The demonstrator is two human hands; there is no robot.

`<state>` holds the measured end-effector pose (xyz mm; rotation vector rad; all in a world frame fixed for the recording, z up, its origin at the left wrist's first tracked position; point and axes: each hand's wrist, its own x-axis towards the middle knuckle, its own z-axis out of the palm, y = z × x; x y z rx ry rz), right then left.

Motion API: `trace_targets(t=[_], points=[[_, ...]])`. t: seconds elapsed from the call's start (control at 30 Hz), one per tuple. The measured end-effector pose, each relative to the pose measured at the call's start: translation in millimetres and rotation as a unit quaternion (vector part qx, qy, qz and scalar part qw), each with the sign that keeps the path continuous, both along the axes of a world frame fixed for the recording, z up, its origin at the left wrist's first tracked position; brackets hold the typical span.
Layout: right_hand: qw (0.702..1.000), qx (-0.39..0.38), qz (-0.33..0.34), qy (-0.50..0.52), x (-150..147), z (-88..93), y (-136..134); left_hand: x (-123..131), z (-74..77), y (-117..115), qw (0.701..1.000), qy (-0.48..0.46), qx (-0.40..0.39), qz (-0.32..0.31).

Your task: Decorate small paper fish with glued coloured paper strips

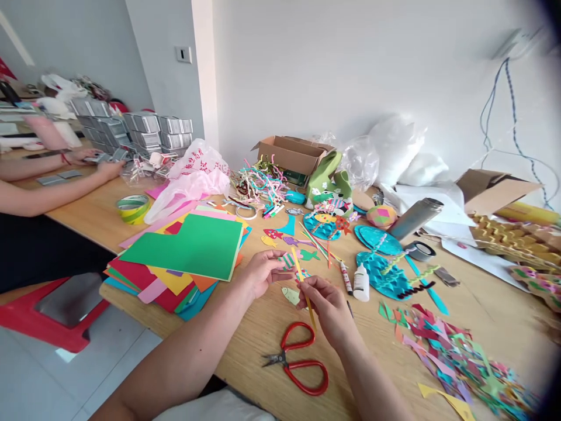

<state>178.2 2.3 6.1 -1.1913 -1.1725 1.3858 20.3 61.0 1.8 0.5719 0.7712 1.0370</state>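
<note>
In my left hand (263,273) is a small paper fish (287,261) with green and pink stripes, pinched between thumb and fingers. My right hand (323,301) grips a thin yellow paper strip (310,308), whose upper end crosses close by the fish's right side. Whether strip and fish touch, I cannot tell. A pale green paper fish (290,295) lies beneath, partly covered by my right hand. Red-handled scissors (302,358) rest on the table in front of me, their blades pointing left. Beyond my hands are more paper fish, among them a green one (309,255) and a purple one (291,240).
Coloured paper sheets (197,245) are stacked at left. A white glue bottle (361,283) and a marker (346,277) stand right of my hands, near blue decorated ovals (372,275). Paper scraps (464,351) cover the right side. At far left, another person's hands (109,166) handle grey cards.
</note>
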Motion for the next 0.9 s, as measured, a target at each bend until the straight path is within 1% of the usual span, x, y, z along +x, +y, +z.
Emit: trace_targets(t=[0.13,0.33,0.47,0.63,0.9], points=[[0.999,-0.002,0.016,-0.043,1.5,-7.0,-0.9,-1.8,-0.9,1.6,0.999,-0.003,0.028,-0.039],[0.996,0.006,0.015,-0.089,5.6,-12.3,0.6,-4.5,-1.4,1.9,0.996,-0.019,0.063,-0.061],[0.995,0.000,0.016,-0.102,2.9,-11.8,0.2,-4.6,-0.3,0.7,0.996,-0.017,0.061,-0.058],[0.993,-0.009,0.009,-0.117,2.5,-14.2,-0.7,-4.2,-2.4,0.5,0.997,-0.005,0.055,-0.054],[0.994,-0.033,0.009,-0.105,0.8,-15.3,-0.4,-1.9,-4.1,0.7,0.999,0.005,0.041,-0.027]])
